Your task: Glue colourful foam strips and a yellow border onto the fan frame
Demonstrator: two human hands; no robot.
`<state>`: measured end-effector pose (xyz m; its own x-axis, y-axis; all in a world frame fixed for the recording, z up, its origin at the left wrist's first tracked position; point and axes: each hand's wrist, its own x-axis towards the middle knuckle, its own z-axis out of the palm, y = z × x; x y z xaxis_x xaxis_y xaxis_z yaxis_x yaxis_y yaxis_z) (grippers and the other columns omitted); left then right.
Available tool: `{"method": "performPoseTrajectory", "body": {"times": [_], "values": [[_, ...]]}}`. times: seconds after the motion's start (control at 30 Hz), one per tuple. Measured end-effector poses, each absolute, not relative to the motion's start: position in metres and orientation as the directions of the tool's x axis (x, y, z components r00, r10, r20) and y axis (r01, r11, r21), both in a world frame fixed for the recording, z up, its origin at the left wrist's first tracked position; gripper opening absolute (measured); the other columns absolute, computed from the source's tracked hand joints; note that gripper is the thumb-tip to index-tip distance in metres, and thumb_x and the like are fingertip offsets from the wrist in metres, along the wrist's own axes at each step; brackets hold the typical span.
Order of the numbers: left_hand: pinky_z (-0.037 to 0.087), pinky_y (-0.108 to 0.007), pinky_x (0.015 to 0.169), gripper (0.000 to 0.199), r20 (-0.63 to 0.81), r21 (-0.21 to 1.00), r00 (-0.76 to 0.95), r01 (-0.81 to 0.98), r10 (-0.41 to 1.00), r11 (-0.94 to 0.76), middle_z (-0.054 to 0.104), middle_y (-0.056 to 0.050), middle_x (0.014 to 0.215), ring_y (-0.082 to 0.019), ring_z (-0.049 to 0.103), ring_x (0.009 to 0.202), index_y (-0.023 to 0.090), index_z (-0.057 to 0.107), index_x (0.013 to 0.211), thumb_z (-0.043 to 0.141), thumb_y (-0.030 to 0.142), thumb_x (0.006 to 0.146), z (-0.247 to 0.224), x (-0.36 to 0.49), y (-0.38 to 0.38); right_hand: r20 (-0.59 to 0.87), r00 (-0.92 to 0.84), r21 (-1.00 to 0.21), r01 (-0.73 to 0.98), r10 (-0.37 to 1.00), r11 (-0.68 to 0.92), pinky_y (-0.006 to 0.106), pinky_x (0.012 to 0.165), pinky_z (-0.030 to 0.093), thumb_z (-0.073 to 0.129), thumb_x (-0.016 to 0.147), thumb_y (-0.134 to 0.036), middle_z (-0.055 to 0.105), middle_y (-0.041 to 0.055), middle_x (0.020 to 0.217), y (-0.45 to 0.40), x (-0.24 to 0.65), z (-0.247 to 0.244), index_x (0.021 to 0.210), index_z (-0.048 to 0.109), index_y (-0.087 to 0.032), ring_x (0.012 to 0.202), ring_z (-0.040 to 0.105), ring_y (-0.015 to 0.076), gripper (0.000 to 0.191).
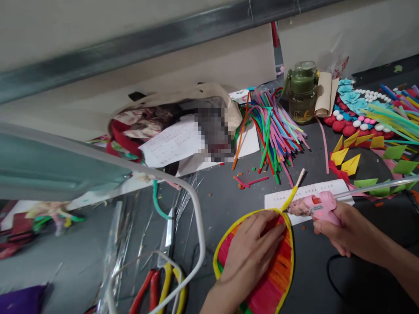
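My right hand point(348, 229) is closed round a pink glue gun point(324, 208) with a clear glue stick out of its back. Its nozzle touches or nearly touches the top edge of a leaf-shaped piece point(273, 279) in red, orange and pink with a yellow rim. Flat on that piece lies my left hand point(250, 248), fingers stretched toward the nozzle. From the tip of the piece a yellow fuzzy stem point(290, 198) sticks up, with a pale end. White paper point(275, 199) with handwriting lies under the gun and stem.
Behind are a pipe-cleaner bundle point(276, 126), a green-lidded bottle point(303, 93) and an open beige bag point(225, 98). Colourful crafts point(360, 165) lie at right. Scissors point(168, 244), red- and yellow-handled tools and clear sticks are at left, below a white curved frame point(198, 218). A black cable point(330, 279) curls at lower right.
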<state>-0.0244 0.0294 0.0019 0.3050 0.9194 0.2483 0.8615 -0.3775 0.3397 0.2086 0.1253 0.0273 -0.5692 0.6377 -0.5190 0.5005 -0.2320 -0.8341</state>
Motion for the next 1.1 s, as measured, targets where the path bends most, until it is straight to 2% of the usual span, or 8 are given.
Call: {"method": "performPoseTrajectory", "body": {"times": [0.3,0.63,1.1], "values": [[0.055,-0.037,0.092,0.025,0.25,0.338,0.305,0.862,0.919,-0.378,0.066,-0.01,0.119,-0.022,0.062,0.11,0.021,0.069,0.114,0.052,0.014,0.096,0.002,-0.024,0.029,-0.519,-0.611,-0.835,0.511,0.598,-0.203,0.017,0.038,0.03,0.049,0.092,-0.037,0.048,-0.0085,0.041,0.127,0.213,0.016,0.073,0.053,-0.02,0.035,0.043,0.0075,0.026],[0.055,-0.037,0.09,0.025,0.251,0.322,0.318,0.863,0.914,-0.389,0.066,-0.011,0.12,-0.023,0.062,0.109,0.021,0.069,0.115,0.054,0.016,0.097,0.002,-0.023,0.032,-0.488,-0.63,-0.862,0.458,0.604,-0.218,0.018,0.037,0.026,0.049,0.093,-0.037,0.045,-0.0099,0.04,0.126,0.213,0.017,0.076,0.053,-0.02,0.034,0.04,0.0071,0.024],[0.056,-0.037,0.089,0.026,0.253,0.298,0.331,0.867,0.909,-0.399,0.066,-0.01,0.12,-0.023,0.061,0.109,0.021,0.069,0.116,0.053,0.015,0.097,0.003,-0.024,0.032,-0.444,-0.66,-0.886,0.423,0.605,-0.19,0.017,0.037,0.028,0.045,0.097,-0.036,0.041,-0.0109,0.041,0.125,0.214,0.013,0.074,0.048,-0.021,0.035,0.038,0.0061,0.027]]}}
